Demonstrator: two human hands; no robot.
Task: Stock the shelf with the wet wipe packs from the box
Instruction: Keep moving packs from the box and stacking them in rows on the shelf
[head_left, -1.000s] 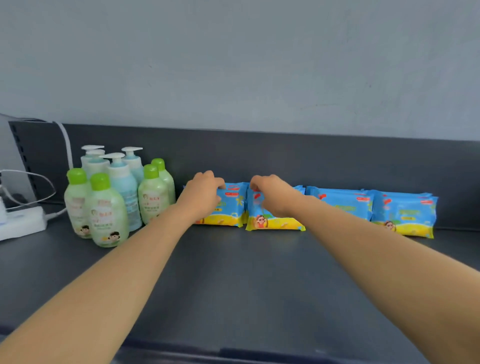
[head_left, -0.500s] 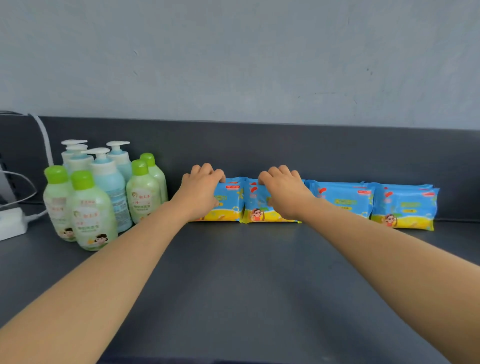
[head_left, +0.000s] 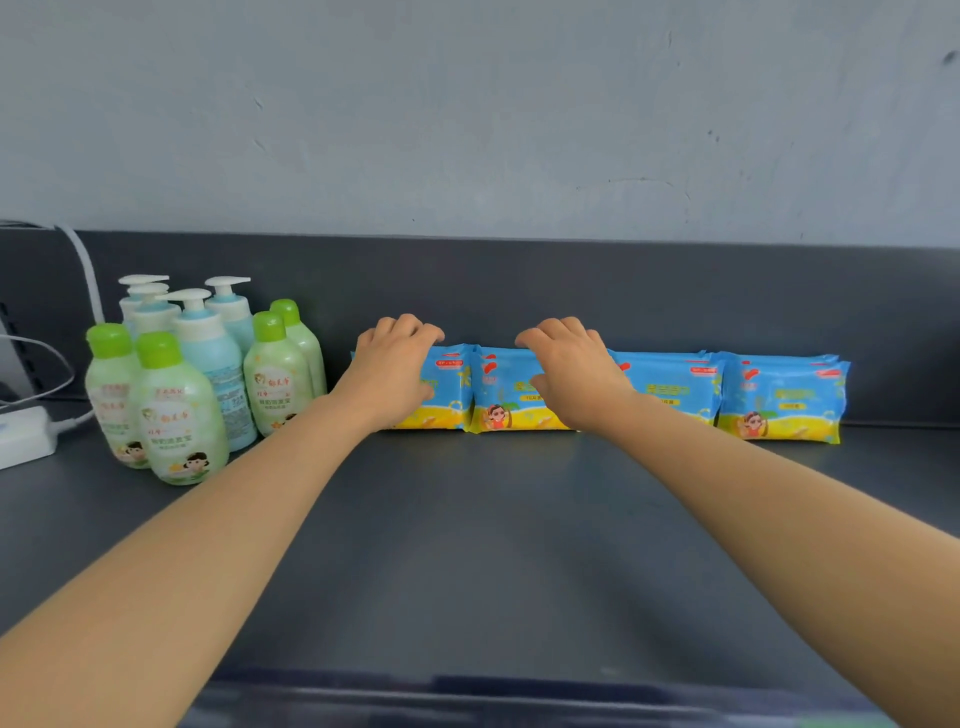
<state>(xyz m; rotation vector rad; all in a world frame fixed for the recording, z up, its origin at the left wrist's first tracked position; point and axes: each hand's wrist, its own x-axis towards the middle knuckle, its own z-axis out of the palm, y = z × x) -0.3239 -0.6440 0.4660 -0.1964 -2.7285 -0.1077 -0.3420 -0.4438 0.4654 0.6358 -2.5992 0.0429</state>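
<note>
A pale grey-blue painted wall (head_left: 467, 130) fills the upper half, matte, with faint scuffs and a small dark mark (head_left: 949, 56) near its top right. Below it runs a dark grey shelf (head_left: 467, 545) with a low upright back panel (head_left: 519, 291) of the same colour. At far left a white cable (head_left: 85, 270) hangs down the panel, and a white power strip (head_left: 23, 436) lies on the shelf. The light is soft and even.
</note>
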